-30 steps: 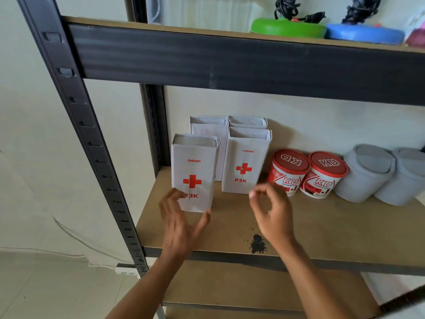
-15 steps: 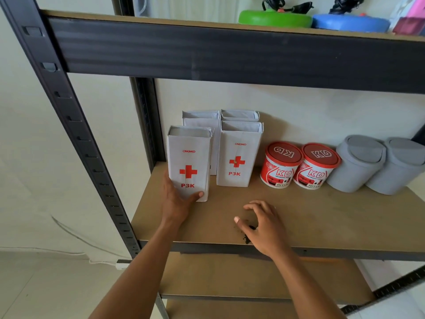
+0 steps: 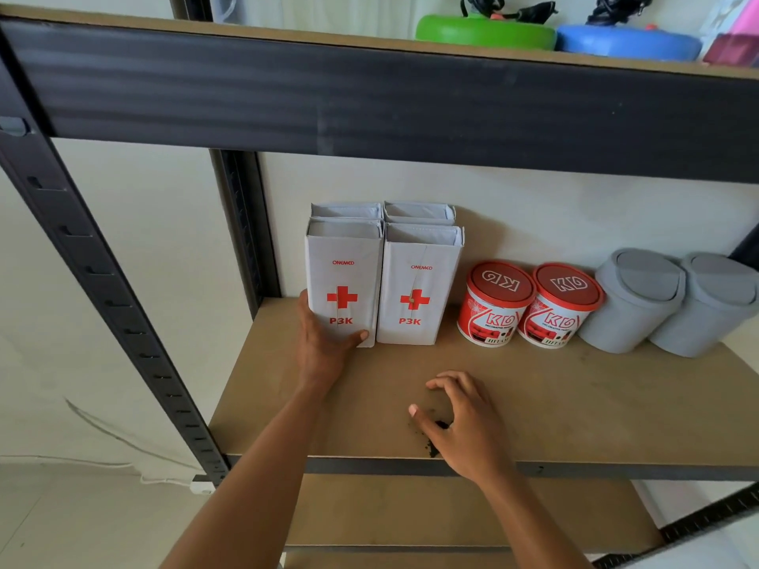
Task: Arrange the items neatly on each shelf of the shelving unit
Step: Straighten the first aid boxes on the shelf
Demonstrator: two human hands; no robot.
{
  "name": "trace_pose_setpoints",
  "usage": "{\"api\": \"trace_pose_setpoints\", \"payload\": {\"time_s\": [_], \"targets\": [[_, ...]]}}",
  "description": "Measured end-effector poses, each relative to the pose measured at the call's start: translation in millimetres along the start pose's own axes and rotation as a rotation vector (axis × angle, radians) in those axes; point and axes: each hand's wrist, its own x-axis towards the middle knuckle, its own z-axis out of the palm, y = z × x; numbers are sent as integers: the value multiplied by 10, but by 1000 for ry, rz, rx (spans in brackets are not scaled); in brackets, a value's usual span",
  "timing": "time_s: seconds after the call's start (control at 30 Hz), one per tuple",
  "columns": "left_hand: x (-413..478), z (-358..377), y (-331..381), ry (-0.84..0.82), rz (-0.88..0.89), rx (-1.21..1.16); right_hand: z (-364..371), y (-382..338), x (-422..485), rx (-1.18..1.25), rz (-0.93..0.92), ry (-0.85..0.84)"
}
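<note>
I had the left hand [image 3: 324, 347] gripping the front-left P3K box [image 3: 345, 281] low at its base, upright on the shelf board [image 3: 575, 404], just beside its twin [image 3: 419, 285]. The right hand [image 3: 464, 425] rested loosely curled and empty. I reckoned a low, square push would bring the fronts flush.

Left hand [image 3: 322, 351] gripping front-left first-aid box [image 3: 344, 281] on shelf [image 3: 575, 404], right hand [image 3: 462, 425] hovering loosely curled

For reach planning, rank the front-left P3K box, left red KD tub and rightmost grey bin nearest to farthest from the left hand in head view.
1. Front-left P3K box: gripped by the left hand, at left.
2. Left red KD tub: mid-shelf.
3. Rightmost grey bin: far right.
</note>
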Motion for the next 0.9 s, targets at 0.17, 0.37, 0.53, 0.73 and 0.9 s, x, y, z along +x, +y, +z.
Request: {"api": "trace_pose_setpoints", "payload": {"time_s": [0.17, 0.37, 0.53, 0.73, 0.9], "targets": [[52, -7, -16, -36, -11, -11, 10, -28, 14, -7, 2, -7], [144, -59, -37, -97, -26, -14, 8, -39, 22, -8, -8, 8], [165, -102, -96, -126, -52, 21, 7, -41, 20, -10, 4, -13], [240, -154, -90, -177, -132, 57, 6, -60, 25, -26, 15, -36], [246, -154, -98, -199, -138, 67, 10, -64, 22, -22, 20, -37]]}}
